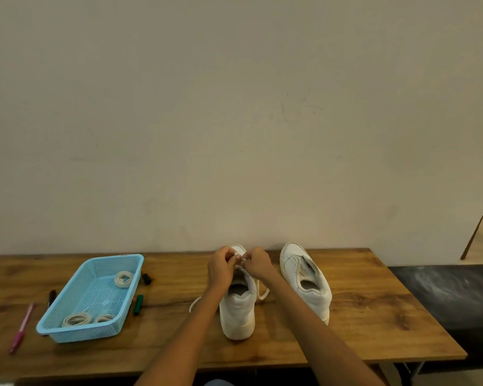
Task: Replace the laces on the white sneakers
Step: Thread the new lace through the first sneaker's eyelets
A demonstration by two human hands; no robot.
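Two white sneakers stand on the wooden table [360, 324], heels toward me. Over the tongue of the left sneaker [238, 310], my left hand [220, 267] and my right hand [258, 263] meet, and both pinch its white lace [262, 291] near the front eyelets. Loose lace ends trail onto the table on either side of this shoe. The right sneaker [304, 277] stands apart, tongue pulled up, and shows no lace. A blue plastic basket [67, 330] at the left holds three coiled white laces [77, 319].
Markers lie beside the basket's right side [138, 304] and left side [51, 297], and a pink pen [21, 328] lies near the table's left end. A plain wall rises right behind the table. A dark bench [457, 296] adjoins the table on the right.
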